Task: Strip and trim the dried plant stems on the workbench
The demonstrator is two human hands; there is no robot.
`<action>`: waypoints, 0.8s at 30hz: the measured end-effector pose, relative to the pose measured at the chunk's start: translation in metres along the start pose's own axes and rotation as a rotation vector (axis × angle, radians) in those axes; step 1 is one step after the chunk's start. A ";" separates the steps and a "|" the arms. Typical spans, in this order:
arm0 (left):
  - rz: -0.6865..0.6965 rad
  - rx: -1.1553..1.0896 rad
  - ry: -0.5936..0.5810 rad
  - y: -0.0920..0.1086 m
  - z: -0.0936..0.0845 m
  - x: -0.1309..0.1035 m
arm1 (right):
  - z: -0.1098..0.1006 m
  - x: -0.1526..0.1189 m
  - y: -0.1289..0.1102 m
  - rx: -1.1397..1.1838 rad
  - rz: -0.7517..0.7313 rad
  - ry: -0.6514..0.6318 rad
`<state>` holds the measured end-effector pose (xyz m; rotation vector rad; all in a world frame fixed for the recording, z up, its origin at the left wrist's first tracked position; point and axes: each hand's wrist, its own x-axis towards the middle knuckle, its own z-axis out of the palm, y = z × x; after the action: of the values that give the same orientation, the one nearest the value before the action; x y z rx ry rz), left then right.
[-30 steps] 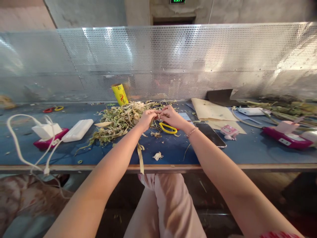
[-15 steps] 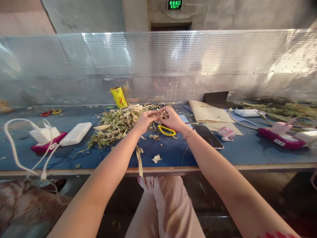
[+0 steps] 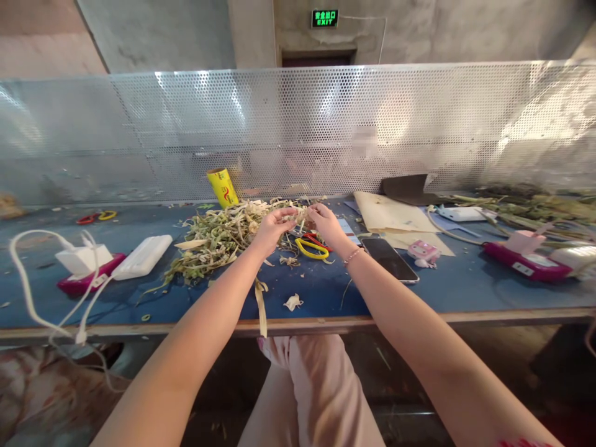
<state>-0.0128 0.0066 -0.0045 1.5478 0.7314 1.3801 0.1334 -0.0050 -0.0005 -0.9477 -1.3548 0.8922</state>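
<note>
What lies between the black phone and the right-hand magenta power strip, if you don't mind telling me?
In the head view: a small pink trinket, close beside the phone, with tan paper behind it and mostly bare tabletop towards the power strip.

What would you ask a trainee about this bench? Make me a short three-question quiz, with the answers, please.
1. Multiple choice: what stands just behind the heap of dried plants?
A) a white power bank
B) a yellow tube
C) a pink toy

2. True or false: the phone lies to the right of the yellow handle loop near the hands.

3. Fill in the blank: the bracelet is on the person's ____ wrist.

Key: 1 B; 2 true; 3 right.
</note>
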 end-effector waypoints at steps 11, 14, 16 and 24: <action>-0.016 -0.101 0.072 0.012 0.009 -0.007 | -0.002 -0.004 0.000 -0.395 -0.265 0.058; -0.108 -0.141 0.087 0.014 0.010 -0.005 | -0.001 -0.005 0.002 -0.448 -0.364 0.030; -0.138 -0.109 0.055 0.015 0.011 -0.005 | 0.000 -0.006 0.003 -0.478 -0.423 0.010; 0.026 0.085 0.174 0.010 0.015 -0.005 | 0.011 -0.013 0.004 -0.514 -0.507 0.004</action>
<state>-0.0009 -0.0055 0.0024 1.5196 0.8893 1.5344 0.1220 -0.0157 -0.0090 -0.9146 -1.7567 0.1543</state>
